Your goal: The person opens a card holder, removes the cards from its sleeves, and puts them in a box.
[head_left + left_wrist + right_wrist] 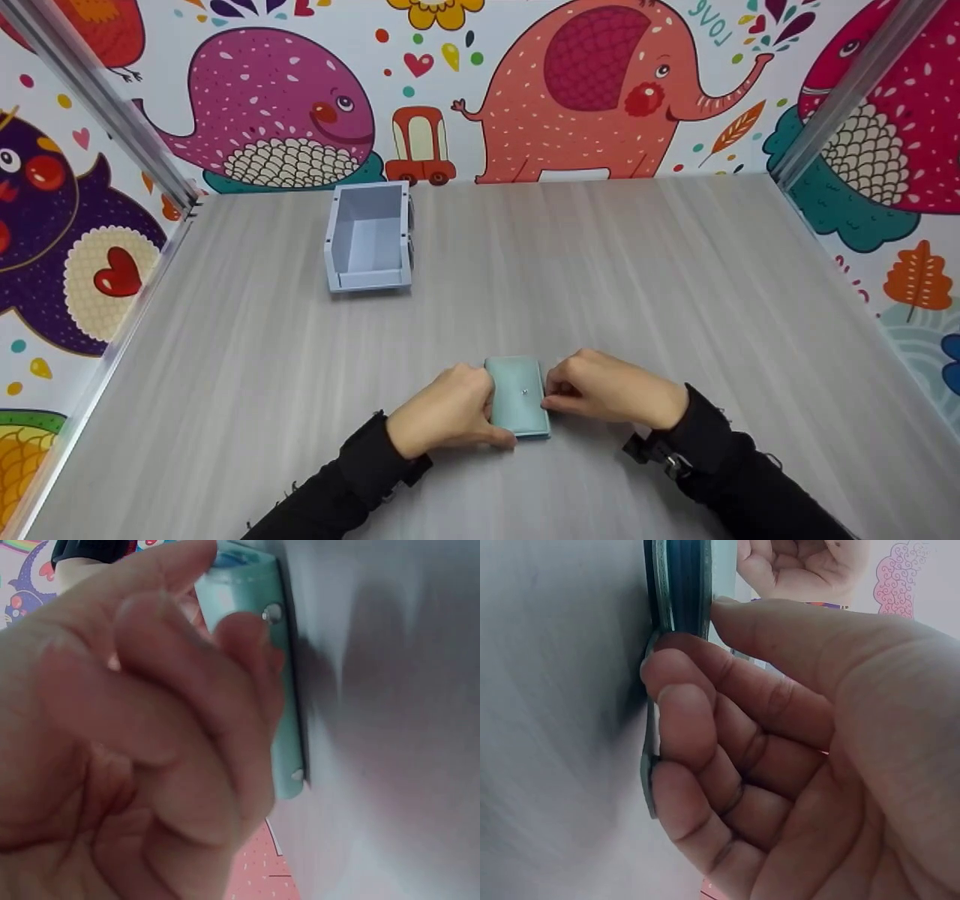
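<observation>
A mint-green card holder (514,386) with a small metal snap stud on its cover lies flat on the table. My left hand (450,409) holds its left side, fingers curled against that edge and thumb at the near end. On the opposite side, my right hand (611,386) pinches the edge, its thumb on the upper cover and index finger below. In the right wrist view, dark blue layers show between the covers, and a thin strap (648,791) extends beneath the curled fingers. The left wrist view shows the holder's rounded spine (286,757), partly hidden by fingers.
A pale blue-grey open bin (371,279) stands at the back left of the wood-grain table (600,285). Printed cartoon walls (420,75) enclose the back and both sides, with metal posts (847,97) at the rear corners.
</observation>
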Demonstrator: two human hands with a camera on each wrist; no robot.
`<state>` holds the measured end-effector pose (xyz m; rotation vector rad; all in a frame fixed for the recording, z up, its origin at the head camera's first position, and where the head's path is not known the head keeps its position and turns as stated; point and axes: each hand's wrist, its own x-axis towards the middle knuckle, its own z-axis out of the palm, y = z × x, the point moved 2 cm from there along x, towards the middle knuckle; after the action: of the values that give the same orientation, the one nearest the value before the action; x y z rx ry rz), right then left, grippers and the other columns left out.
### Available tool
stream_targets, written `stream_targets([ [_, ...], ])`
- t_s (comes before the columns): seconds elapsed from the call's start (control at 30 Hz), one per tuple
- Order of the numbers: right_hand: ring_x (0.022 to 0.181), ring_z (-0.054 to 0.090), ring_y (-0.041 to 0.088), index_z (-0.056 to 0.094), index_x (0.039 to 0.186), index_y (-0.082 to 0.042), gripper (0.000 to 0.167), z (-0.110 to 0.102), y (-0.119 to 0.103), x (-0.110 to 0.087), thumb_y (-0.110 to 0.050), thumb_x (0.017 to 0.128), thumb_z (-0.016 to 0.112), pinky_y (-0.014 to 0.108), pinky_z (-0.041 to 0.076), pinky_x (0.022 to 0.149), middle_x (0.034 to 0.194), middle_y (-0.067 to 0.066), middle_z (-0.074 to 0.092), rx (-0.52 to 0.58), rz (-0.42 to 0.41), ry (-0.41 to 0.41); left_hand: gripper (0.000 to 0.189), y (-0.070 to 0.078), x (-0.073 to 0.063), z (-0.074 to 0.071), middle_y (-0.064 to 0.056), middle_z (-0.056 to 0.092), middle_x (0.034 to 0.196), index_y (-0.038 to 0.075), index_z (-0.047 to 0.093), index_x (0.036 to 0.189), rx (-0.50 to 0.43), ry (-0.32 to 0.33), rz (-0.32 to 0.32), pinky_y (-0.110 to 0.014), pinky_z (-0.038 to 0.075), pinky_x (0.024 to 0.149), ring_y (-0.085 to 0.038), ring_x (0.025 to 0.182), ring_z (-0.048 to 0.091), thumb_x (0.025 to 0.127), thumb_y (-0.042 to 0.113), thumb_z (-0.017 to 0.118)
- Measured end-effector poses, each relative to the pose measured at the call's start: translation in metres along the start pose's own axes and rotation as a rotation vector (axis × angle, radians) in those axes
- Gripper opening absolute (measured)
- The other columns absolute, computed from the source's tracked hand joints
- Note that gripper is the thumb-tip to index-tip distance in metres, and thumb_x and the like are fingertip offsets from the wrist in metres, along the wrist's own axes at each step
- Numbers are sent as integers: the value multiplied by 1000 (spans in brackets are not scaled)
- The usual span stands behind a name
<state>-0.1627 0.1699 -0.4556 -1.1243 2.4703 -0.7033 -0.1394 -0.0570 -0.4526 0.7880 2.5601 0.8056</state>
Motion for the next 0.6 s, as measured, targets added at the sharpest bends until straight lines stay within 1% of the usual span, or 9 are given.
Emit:
stream_targets([
  [0.23,60,40,-6,63,82,-13,25,0,-1,2,-18,104,72,14,36,56,71,-12,51,12,-4,11,59,-1,0,-2,16,37,49,19,44,54,-19,-23,-6,-17,29,45,-1,45,34,77,29,97],
  [0.33,60,40,-5,63,82,-14,24,-1,-2,1,-18,104,72,15,35,56,70,-12,49,11,-9,16,59,-2,0,-2,15,38,49,19,44,55,-36,-24,-2,-17,28,44,-1,45,35,79,32,97],
  [0.5,60,41,-5,66,85,-14,22,-3,-3,1,-19,105,71,15,36,57,70,-11,53,14,-23,25,60,-3,0,-3,14,40,52,18,46,56,-54,6,4,-18,28,46,-2,46,37,82,42,94],
  [0.6,60,42,-5,66,85,-14,22,-5,-5,0,-20,106,70,15,37,56,70,-10,54,18,-36,35,60,-3,0,-4,14,39,53,18,46,56,-71,30,7,-18,28,47,-2,47,37,83,44,93],
])
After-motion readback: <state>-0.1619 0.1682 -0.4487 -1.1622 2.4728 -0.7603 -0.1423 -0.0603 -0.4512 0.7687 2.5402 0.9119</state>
